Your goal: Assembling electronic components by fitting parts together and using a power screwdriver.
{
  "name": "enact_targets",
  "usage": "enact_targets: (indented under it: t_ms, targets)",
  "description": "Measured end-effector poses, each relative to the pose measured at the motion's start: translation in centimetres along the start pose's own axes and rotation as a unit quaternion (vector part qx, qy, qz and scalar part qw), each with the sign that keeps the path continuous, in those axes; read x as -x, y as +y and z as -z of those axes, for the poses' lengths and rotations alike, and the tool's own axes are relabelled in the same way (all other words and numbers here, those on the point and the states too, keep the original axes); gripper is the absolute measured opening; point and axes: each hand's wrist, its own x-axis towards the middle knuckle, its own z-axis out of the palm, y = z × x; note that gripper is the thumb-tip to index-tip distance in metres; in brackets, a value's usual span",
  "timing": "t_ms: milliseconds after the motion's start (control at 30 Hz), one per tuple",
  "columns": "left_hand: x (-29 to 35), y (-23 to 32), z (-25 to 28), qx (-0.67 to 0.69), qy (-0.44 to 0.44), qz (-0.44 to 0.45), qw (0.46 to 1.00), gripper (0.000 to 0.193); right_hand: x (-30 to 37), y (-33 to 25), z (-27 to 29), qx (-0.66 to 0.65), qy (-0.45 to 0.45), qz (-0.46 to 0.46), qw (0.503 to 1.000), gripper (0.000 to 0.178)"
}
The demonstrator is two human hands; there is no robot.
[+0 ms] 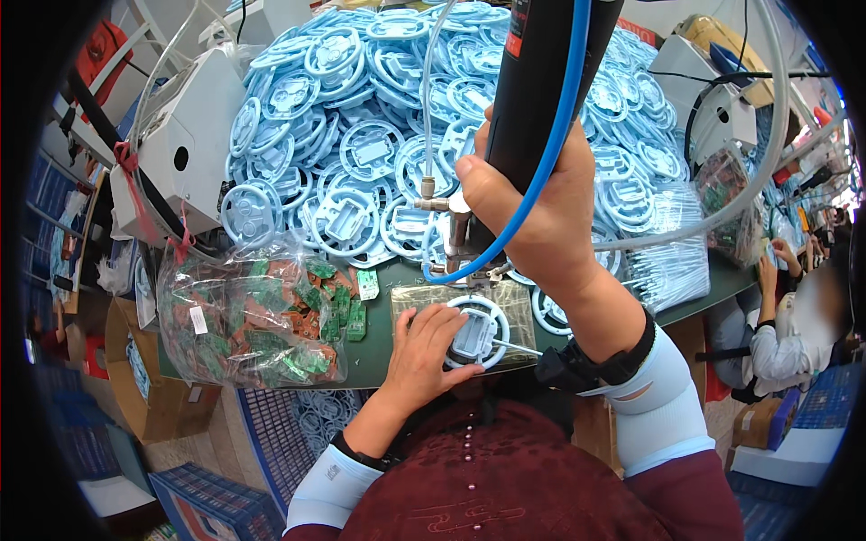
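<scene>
My left hand (422,350) lies at the table's near edge. Its fingers and thumb grip the left side of a light blue round plastic housing (475,335), which rests flat on a brownish mat (415,296). From the housing's right side sticks out a thin pale rod (516,348). Above it, my right hand (537,203) is wrapped round a thick black cylindrical hand tool (539,81) with a blue hose (570,86) along it. The tool's metal nozzle end (460,221) points down just beyond the housing; whether it touches is not clear.
A large heap of similar blue housings (365,149) covers the table's back. Left stands a clear bag (248,311) of green and orange circuit boards; right lies a bundle of pale rods (667,257). White machine boxes (176,149) flank the heap. A co-worker (789,338) sits at far right.
</scene>
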Motion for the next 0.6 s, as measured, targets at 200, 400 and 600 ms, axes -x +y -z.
enact_targets:
  t_ms: [200, 400, 600]
  targets:
    - [0.1, -0.1, -0.1, 0.005, 0.001, 0.000, 1.000, 0.078, 1.3, 0.6, -0.3, 0.018, -0.018, 0.000, 1.000, 0.037]
    - [0.0, 0.0, 0.4, 0.009, -0.012, -0.005, 1.000, 0.084, 0.8, 0.6, -0.5, 0.006, -0.027, -0.036, 0.999, 0.038]
    - [0.6, 0.7, 0.6, -0.031, -0.005, 0.010, 0.999, 0.089, -2.2, -3.4, 1.5, 0.025, -0.003, 0.070, 0.997, 0.041]
